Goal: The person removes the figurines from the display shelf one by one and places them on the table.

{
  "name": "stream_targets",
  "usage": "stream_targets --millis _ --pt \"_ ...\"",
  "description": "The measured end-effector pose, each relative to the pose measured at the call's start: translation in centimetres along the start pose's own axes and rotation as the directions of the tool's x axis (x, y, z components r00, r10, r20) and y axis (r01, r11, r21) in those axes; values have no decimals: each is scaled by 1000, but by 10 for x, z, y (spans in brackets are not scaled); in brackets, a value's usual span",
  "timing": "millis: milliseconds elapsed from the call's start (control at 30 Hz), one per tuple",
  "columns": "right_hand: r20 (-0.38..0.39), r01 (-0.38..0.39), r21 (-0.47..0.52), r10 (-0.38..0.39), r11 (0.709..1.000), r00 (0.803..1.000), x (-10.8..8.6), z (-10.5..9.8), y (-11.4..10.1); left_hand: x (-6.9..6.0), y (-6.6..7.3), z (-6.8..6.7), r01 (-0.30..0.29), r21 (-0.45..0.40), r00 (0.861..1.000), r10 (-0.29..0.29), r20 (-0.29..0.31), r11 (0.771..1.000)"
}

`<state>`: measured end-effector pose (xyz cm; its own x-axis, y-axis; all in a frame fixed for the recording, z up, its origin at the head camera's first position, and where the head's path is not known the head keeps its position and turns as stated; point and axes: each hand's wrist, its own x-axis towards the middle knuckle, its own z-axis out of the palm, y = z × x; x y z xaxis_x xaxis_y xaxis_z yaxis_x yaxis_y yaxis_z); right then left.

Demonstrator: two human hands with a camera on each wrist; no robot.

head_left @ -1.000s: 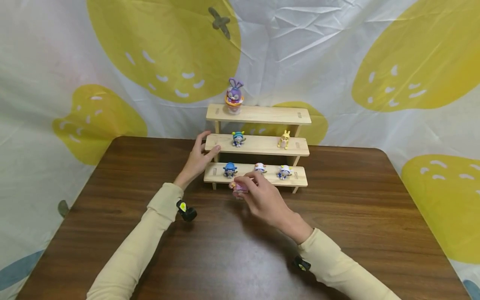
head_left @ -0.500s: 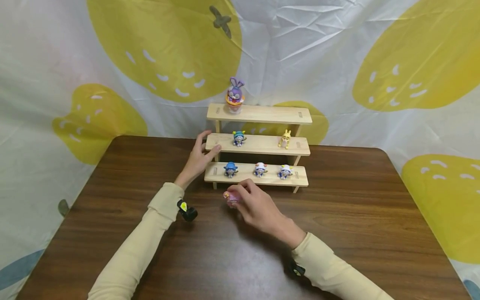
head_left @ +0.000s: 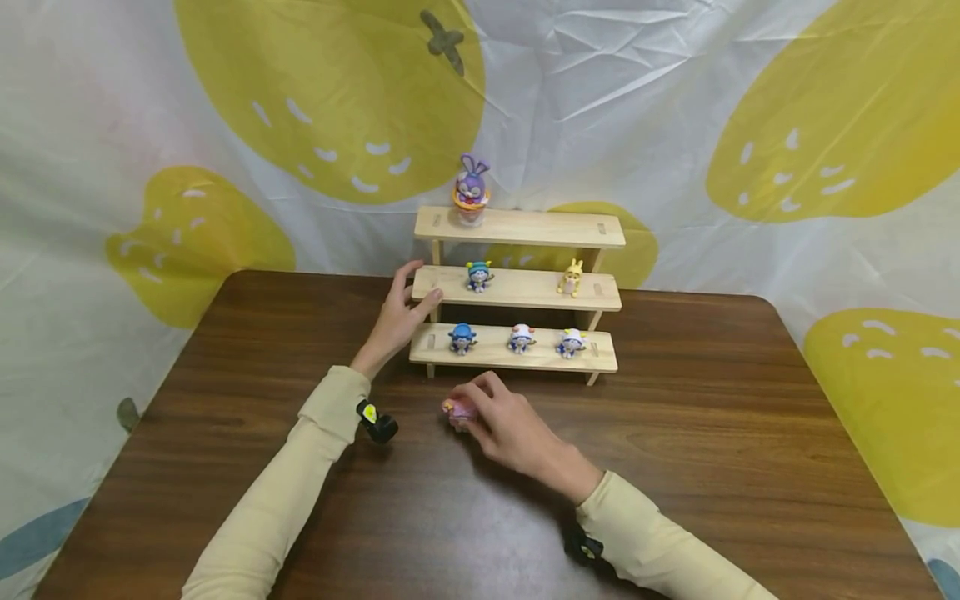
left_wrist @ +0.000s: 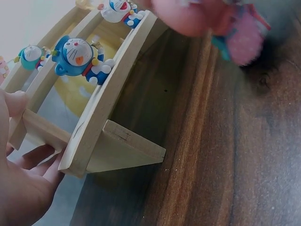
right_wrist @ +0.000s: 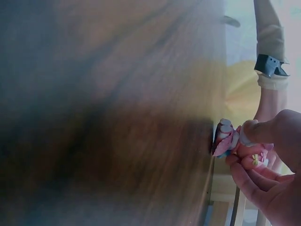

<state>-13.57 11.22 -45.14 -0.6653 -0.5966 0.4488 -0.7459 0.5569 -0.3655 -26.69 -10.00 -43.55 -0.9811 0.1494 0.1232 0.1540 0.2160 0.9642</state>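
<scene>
My right hand [head_left: 517,427] pinches a small pink figurine [head_left: 459,412] between thumb and fingers, in front of the wooden three-tier display stand [head_left: 521,287]. In the right wrist view the pink figurine [right_wrist: 227,142] is tilted, its lower end close to the tabletop; whether it touches cannot be told. At the stand's left side, my left hand [head_left: 393,323] grips the end of the middle tier, its thumb on the board. Other fingers of the left hand [left_wrist: 28,188] curl behind the board in the left wrist view, partly hidden.
Blue, red-and-white and yellow-and-white figurines [head_left: 462,339] sit along the bottom tier. A teal-hatted figurine [head_left: 477,276] and a yellow one [head_left: 571,279] occupy the middle tier. A purple rabbit-eared figurine [head_left: 471,193] stands top left. Behind the brown table [head_left: 675,400] hangs a patterned cloth [head_left: 592,100].
My right hand has moved down and toward the person, away from the bottom tier, carrying the pink figurine. The red-and-white figurine is now uncovered. My left hand stays on the stand.
</scene>
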Motion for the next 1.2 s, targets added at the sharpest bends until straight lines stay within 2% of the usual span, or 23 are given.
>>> stream_targets --millis 233,667,800,1033,1200 --pt "27 -2 8 2 1000 1000 -2 0 0 1 1 0 18 -6 1000 -18 4 1000" --pt "72 -51 -64 56 997 996 0 -13 -3 -1 3 -1 22 -5 1000 -22 3 1000" --pt "54 -42 -90 47 995 997 4 -21 -3 -1 3 -1 15 -5 1000 -15 -2 1000" --pt "-44 -22 -110 18 994 999 13 -37 -2 1 1 0 -1 -19 1000 1 -11 1000" --pt "-48 -29 -122 23 992 999 23 -53 1 1 1 1 0 -26 1000 0 -13 1000"
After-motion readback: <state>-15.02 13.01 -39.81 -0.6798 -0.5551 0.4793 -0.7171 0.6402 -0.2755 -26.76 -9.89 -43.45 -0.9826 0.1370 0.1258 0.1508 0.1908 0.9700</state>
